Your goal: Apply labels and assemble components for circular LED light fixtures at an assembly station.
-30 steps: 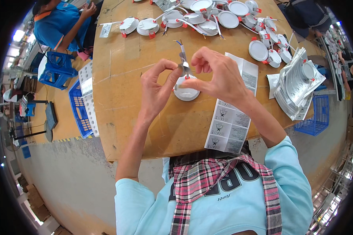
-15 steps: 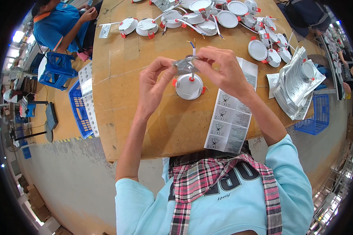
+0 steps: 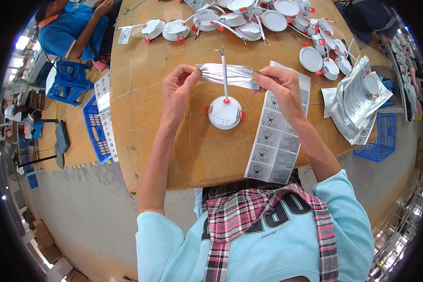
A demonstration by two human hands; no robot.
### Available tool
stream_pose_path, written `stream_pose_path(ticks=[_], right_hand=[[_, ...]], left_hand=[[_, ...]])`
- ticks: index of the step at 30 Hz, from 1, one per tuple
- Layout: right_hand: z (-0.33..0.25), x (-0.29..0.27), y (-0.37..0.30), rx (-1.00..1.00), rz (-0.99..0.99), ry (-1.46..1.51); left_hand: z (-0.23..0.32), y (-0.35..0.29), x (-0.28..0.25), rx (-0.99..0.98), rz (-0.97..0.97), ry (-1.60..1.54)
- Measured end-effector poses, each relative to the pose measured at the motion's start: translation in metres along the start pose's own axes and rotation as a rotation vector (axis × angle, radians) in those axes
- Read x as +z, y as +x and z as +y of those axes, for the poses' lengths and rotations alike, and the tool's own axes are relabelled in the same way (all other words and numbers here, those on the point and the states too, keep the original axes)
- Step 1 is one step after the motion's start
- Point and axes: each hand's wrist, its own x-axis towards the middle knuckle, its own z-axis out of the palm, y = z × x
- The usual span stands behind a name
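Observation:
A creased silver label point(image 3: 242, 76) is stretched sideways between my two hands, behind the upright white cable point(image 3: 224, 77) of a round white downlight point(image 3: 224, 115). My left hand point(image 3: 179, 85) pinches the label's left end between thumb and fingers. At the other end, my right hand point(image 3: 281, 87) pinches it the same way. The downlight lies back side up on the table, with red-tipped spring clips at its sides and bare wire ends at the cable's top. Beside it on the right, a long sheet of printed silver labels point(image 3: 272, 145) hangs over the near table edge.
More downlights point(image 3: 273, 21) crowd the far side of the brown table point(image 3: 145, 117). A thick stack of label sheets point(image 3: 355, 110) sits at the right with one downlight on it. Blue crates point(image 3: 96, 131) stand beside the table. A person in blue point(image 3: 75, 30) works at far left.
My hands have moved apart, and the bunched label is now spread into a wide strip behind the cable. The downlight has shifted slightly nearer to me.

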Motion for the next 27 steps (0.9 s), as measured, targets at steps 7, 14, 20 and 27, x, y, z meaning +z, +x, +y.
stream_pose_path(ticks=[7,14,20,27], right_hand=[[-0.003,0.009,-0.006,-0.071,0.003,-0.18],[0.004,0.015,-0.016,0.033,0.062,-0.005],[-0.001,0.027,-0.022,0.026,0.083,0.029],[-0.01,0.045,-0.027,-0.071,0.035,-0.073]], left_hand=[[-0.018,0.017,-0.016,-0.191,-0.241,-0.23],[-0.001,0.012,-0.026,-0.038,0.193,-0.375],[0.02,-0.06,0.039,0.305,0.179,0.391],[0.003,-0.059,0.068,0.375,0.222,0.716]])
